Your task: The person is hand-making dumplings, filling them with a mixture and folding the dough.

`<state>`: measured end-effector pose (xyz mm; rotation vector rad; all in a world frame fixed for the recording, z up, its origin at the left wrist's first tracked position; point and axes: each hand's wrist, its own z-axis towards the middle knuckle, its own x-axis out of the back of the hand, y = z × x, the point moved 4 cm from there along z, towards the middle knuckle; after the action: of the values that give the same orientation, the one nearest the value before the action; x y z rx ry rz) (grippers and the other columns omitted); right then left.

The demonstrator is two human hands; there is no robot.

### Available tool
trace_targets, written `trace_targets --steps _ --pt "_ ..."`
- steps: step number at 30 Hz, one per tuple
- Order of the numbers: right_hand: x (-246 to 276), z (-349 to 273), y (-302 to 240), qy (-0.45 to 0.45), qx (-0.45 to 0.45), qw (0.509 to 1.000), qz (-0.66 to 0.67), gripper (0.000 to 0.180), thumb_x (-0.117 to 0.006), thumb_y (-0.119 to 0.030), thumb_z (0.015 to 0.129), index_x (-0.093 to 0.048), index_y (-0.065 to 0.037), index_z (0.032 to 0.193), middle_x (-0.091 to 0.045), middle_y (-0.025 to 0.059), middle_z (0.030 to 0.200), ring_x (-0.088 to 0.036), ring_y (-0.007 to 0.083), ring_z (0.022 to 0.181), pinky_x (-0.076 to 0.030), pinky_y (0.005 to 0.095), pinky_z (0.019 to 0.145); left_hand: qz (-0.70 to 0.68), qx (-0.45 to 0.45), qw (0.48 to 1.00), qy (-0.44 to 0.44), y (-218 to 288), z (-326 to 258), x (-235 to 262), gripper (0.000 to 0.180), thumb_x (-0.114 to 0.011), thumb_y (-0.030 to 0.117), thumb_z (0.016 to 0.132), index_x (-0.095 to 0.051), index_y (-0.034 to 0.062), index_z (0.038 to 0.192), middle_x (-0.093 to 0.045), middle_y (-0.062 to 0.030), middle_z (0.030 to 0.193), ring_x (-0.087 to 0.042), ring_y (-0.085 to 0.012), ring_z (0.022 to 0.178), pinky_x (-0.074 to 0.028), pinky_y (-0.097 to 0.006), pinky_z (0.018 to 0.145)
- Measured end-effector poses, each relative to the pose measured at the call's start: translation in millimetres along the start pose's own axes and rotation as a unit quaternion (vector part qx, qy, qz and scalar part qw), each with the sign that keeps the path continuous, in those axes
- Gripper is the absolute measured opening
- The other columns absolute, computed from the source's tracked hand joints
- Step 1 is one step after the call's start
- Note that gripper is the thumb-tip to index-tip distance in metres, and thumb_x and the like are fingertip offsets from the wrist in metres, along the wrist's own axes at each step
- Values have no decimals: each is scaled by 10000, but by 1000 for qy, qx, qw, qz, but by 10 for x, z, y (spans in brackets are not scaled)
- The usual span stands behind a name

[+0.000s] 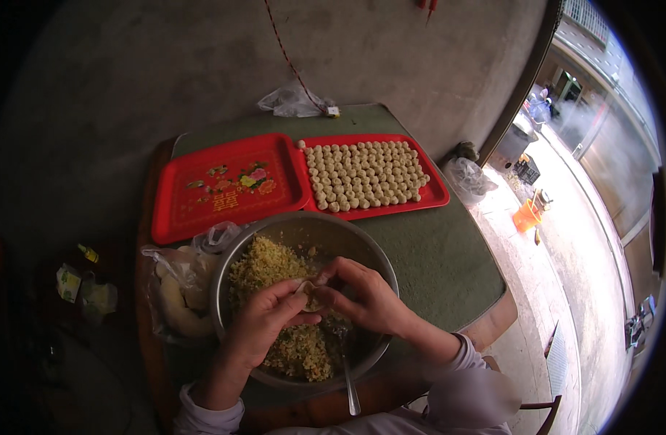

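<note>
Above a large steel bowl (382,264), my left hand (262,319) and my right hand (368,299) meet, fingers closed on one small dumpling (309,296). Its pale wrapper is partly folded around the contents, and my fingertips hide much of it. Yellow-green chopped filling (271,262) is heaped at the left and bottom of the bowl. A metal spoon (349,380) rests in the filling, its handle sticking out over the near rim. Behind the bowl, a red tray (438,196) bears rows of finished dumplings (366,172).
An unfilled red tray (184,177) with a flower print overlaps the other tray. Left of the bowl lies a clear plastic bag (177,297) with pale dough inside. Another bag (293,100) and a red cord (286,54) are by the wall. An orange bucket (526,216) stands outside the doorway.
</note>
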<state>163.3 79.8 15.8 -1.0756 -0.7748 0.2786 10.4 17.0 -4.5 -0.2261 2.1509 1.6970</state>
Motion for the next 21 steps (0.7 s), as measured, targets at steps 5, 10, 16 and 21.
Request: trace_targets --steps 5,10,16,21 --pt "36 13 6 16 -28 999 -17 175 -626 -138 881 -546 -20 984 -603 93 901 -620 174 820 -484 298 714 5 4 1000 -7 26 25 -22 334 -460 160 986 -493 -64 1231 -580 -116 1155 -634 -220 980 -530 -304 878" --pt "45 8 35 31 -43 999 -12 178 -652 -160 867 -565 -25 943 -625 83 835 -618 168 758 -483 297 681 5 6 1000 18 19 36 -22 329 -532 138 951 -502 -53 1217 -599 -110 1132 -638 -193 957 -537 -289 827" --pt "19 2 78 10 -85 996 16 165 -642 -152 881 -567 -20 947 -619 66 818 -595 118 744 -485 286 675 56 -27 998 -2 -9 44 -68 370 -569 65 919 -467 -43 1258 -582 -95 1153 -615 -153 969 -512 -265 822" --pt "2 10 105 22 -61 997 38 150 -630 -129 868 -548 -9 909 -619 121 765 -643 216 697 -496 330 628 78 -14 997 10 -78 100 5 361 -563 67 922 -474 -38 1255 -608 -94 1116 -630 -154 939 -517 -264 806"
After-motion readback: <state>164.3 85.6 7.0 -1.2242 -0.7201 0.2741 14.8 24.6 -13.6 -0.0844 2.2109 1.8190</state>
